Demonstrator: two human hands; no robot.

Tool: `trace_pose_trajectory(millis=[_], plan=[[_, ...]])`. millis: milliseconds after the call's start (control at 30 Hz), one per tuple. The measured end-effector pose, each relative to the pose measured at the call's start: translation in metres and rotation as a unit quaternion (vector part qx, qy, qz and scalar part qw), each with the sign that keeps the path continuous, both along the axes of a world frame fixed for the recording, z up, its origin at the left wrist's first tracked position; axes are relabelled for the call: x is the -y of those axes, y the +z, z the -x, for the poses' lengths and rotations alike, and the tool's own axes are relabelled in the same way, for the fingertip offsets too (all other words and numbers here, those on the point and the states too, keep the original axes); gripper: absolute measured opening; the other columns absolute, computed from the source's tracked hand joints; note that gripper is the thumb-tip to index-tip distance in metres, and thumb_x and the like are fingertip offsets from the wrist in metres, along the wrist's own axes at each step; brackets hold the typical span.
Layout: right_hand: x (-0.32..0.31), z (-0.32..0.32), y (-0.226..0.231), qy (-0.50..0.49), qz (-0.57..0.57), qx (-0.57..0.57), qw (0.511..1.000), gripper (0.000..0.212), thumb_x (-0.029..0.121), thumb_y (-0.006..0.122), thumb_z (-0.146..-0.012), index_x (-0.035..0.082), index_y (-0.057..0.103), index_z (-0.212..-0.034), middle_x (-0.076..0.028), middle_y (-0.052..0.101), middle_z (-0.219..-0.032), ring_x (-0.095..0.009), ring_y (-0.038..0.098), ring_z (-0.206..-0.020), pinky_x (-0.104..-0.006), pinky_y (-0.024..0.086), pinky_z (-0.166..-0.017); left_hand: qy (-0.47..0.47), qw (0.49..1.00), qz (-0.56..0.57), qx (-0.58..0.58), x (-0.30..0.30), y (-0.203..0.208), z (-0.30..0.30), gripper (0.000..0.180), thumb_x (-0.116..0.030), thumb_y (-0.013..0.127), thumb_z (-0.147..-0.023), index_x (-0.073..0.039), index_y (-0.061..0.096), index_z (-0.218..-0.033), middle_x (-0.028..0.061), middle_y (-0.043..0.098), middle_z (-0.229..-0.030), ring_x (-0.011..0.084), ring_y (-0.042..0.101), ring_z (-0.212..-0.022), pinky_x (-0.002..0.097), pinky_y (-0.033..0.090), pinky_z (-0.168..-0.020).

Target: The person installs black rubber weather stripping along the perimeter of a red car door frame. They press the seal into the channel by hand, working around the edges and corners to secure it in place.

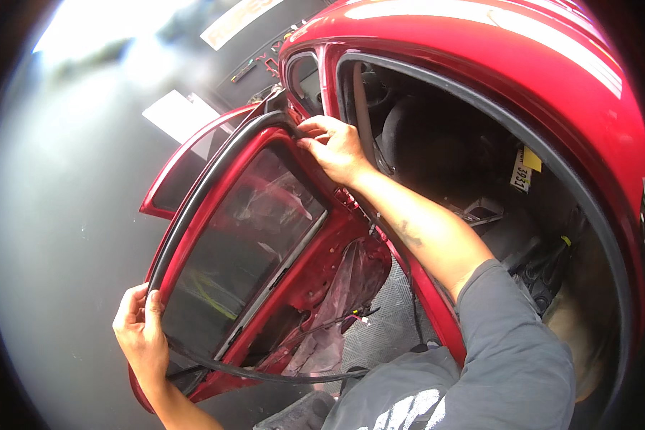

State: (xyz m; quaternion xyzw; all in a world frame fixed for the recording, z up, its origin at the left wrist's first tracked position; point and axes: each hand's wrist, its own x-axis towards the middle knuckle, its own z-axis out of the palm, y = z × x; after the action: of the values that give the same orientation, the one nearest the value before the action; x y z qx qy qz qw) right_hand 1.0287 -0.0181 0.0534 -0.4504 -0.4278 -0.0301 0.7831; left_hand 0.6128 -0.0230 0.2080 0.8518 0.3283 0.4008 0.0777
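A red car door [337,254] stands swung out from the car, its inner side bare of trim and its window glass [244,229] raised. Along the upper edge of its frame runs a black rubber weatherstrip [202,188]. At the frame's lower left corner my left hand [143,331] is closed on the strip, thumb on the near side. From there a loose length of strip sags below the door toward my body. My right hand [335,149] pinches the strip at the frame's top corner near the car pillar; its fingertips partly hide the grip.
The red car body [437,61] arches over the right, with its dark rear door opening beside my right arm. Another red door [175,183] stands open beyond this one. Wires and torn plastic sheeting [330,315] hang on the inner door. A yellow tag [532,159] shows inside.
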Motion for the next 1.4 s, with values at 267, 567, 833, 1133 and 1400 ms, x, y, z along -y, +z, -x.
trace_pose_trajectory(millis=[267, 567, 833, 1133, 1400], plan=[[-0.009, -0.007, -0.016, 0.01, -0.051, -0.017, 0.998, 0.029, 0.008, 0.083, -0.084, 0.007, 0.078, -0.113, -0.007, 0.076, -0.101, -0.015, 0.071, -0.089, -0.0314, 0.057, -0.083, 0.023, 0.977, -0.21, -0.019, -0.017, -0.014, 0.001, 0.019, -0.004, 0.073, -0.097, 0.002, 0.073, -0.114, 0.0012, 0.069, -0.089, 0.0048, 0.051, -0.065, 0.0216, 0.044, -0.059], [-0.006, -0.013, -0.009, 0.003, -0.001, -0.006, 1.0, 0.026, 0.012, 0.083, -0.086, 0.007, 0.076, -0.111, -0.002, 0.076, -0.098, -0.009, 0.067, -0.085, -0.0291, 0.054, -0.078, 0.02, 0.991, -0.128, 0.041, -0.002, -0.009, -0.015, 0.013, -0.005, 0.066, -0.1, 0.005, 0.07, -0.108, 0.0016, 0.064, -0.079, 0.0057, 0.053, -0.066, 0.0231, 0.045, -0.061], [0.032, 0.027, 0.045, -0.234, -0.157, 0.279, 0.918, 0.038, 0.009, 0.082, -0.081, 0.011, 0.073, -0.118, -0.01, 0.069, -0.112, -0.029, 0.063, -0.107, -0.0405, 0.052, -0.095, -0.131, 0.969, 0.167, 0.13, -0.008, 0.043, -0.018, 0.033, -0.023, 0.054, -0.108, -0.001, 0.06, -0.084, -0.0029, 0.037, -0.06, 0.0089, 0.039, -0.05, 0.0254, 0.037, -0.052], [0.016, 0.052, 0.119, -0.138, -0.107, 0.458, 0.872, 0.023, 0.017, 0.078, -0.085, 0.016, 0.079, -0.108, -0.006, 0.076, -0.097, -0.028, 0.068, -0.097, -0.043, 0.051, -0.089, -0.16, 0.911, 0.32, 0.207, -0.022, 0.074, -0.025, 0.035, -0.03, 0.057, -0.108, -0.006, 0.055, -0.083, -0.0068, 0.034, -0.057, 0.008, 0.039, -0.046, 0.0243, 0.03, -0.045], [0.012, 0.058, 0.123, -0.077, -0.036, 0.391, 0.916, 0.016, 0.014, 0.068, -0.097, 0.004, 0.074, -0.109, -0.015, 0.072, -0.09, -0.031, 0.068, -0.085, -0.0399, 0.052, -0.081, -0.149, 0.91, 0.341, 0.185, -0.052, 0.089, -0.027, 0.032, -0.032, 0.05, -0.111, -0.008, 0.055, -0.09, -0.0093, 0.034, -0.056, 0.0036, 0.033, -0.043, 0.022, 0.027, -0.039]])
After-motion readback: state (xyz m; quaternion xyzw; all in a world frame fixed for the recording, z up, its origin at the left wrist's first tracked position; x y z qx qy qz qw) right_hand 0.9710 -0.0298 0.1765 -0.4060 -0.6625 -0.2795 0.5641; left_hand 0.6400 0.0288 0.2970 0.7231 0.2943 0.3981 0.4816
